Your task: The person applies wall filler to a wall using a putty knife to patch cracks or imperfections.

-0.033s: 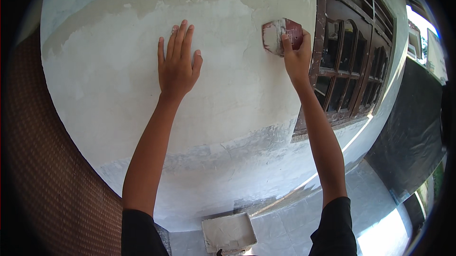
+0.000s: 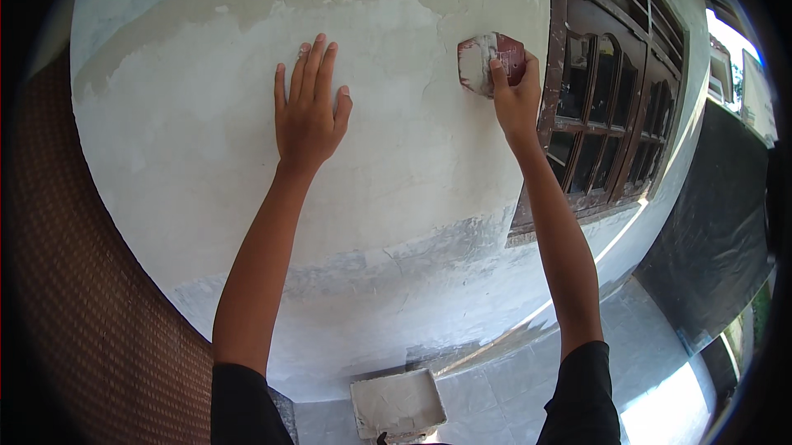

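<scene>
Change against the earlier frame: slight. In your right hand (image 2: 516,98), the dark red, flat, roughly hexagonal scraper plate (image 2: 485,61), smeared with pale paste over its left part, has moved a touch to the right. Your left hand (image 2: 308,119) keeps the same place and shape.

Right hand, upper right of the frame: closed on the plate's right side, thumb laid up its face, the other fingers mostly hidden at the edge and behind. Forearm rises from the lower right, leaning left toward the wrist.

Left hand, upper centre-left: open and flat, back showing, fingers up and a little apart, thumb out to the right; it grips nothing that shows. Forearm slants up and right from the lower left. Black short sleeves (image 2: 582,395) at both lower corners of your arms.

Plate: faces the off-white, patchily plastered wall (image 2: 388,140), just left of the dark brown wooden window with arched panes (image 2: 606,98); whether it touches the wall along its whole width, you cannot tell.

Lower centre: shallow rectangular tray coated in pale paste (image 2: 355,408), on the light grey tiled floor (image 2: 503,391). Left edge: brown woven-patterned surface (image 2: 82,280). Right: black sheet (image 2: 701,222).
</scene>
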A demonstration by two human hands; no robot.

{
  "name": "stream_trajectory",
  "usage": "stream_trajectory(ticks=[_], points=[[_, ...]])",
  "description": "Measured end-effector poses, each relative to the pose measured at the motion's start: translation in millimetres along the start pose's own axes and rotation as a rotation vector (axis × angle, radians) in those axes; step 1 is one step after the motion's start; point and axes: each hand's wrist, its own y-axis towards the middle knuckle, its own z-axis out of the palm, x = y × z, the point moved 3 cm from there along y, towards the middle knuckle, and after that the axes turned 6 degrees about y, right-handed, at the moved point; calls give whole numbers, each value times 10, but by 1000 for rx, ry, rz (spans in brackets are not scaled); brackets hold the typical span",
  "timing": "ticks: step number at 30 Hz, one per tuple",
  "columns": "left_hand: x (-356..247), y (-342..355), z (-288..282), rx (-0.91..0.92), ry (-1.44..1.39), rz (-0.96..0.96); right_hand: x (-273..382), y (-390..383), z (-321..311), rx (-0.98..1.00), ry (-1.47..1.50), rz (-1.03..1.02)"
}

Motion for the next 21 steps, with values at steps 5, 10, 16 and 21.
stream_trajectory(ticks=[5, 10, 16, 21], points=[[-9, -9, -13, 17, 0, -14, -38, 46, -161, -220, 281, 209], [-9, -4, -18, 3, -15, -5, 76, 2, -48, 22, 25, -29], [-4, -31, 12, 22, 2, -16, 216, 42, -61, -172, 194, 39], [0, -25, -17, 8, -9, 0, 258, 163, 102, -53, 73, 83]])
